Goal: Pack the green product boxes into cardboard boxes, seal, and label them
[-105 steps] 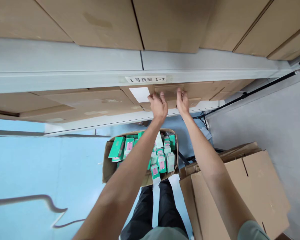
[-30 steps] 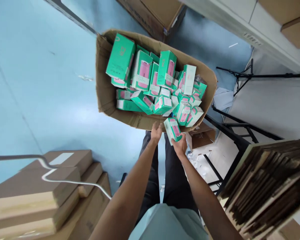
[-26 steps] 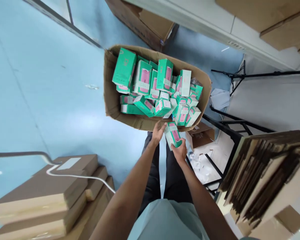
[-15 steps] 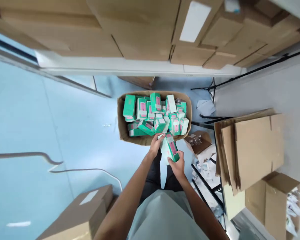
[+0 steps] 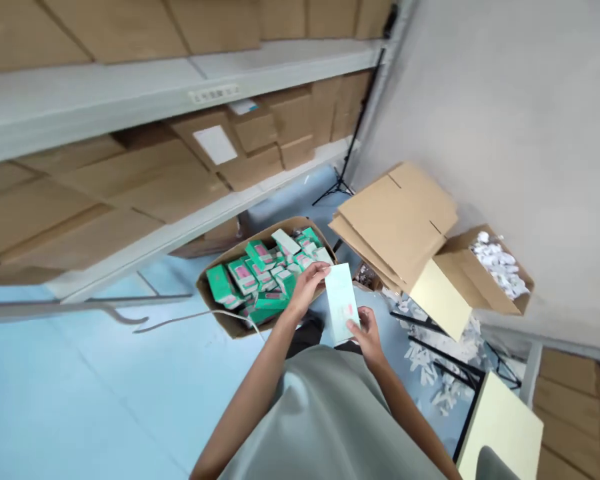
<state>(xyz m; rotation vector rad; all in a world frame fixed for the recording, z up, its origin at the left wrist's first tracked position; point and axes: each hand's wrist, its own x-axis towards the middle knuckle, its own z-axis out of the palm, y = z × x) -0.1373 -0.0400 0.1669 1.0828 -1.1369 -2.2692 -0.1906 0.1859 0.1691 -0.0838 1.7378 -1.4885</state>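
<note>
Between my two hands is a small product box (image 5: 341,300), its pale whitish-green face turned up with a small pink mark near the lower end. My left hand (image 5: 307,285) pinches its upper left corner. Lower down, my right hand (image 5: 367,333) grips the right edge, the thumb lying on the face. Behind and to the left stands a large open cardboard carton (image 5: 220,325) on the floor. It is filled with many green, white and pink boxes (image 5: 260,303), lying at mixed angles.
Shelving (image 5: 145,87) loaded with brown cartons runs along the upper left. To the right are flattened cardboard sheets (image 5: 400,220), a carton of crumpled white paper (image 5: 500,267), a cream tabletop (image 5: 503,427) and white scraps (image 5: 447,393) on the floor. A pale cable (image 5: 190,320) crosses at left.
The view has swung to the right, so the filled carton now sits further left. The held box has turned from showing its green-and-pink side to its pale face. Both hands keep hold.
</note>
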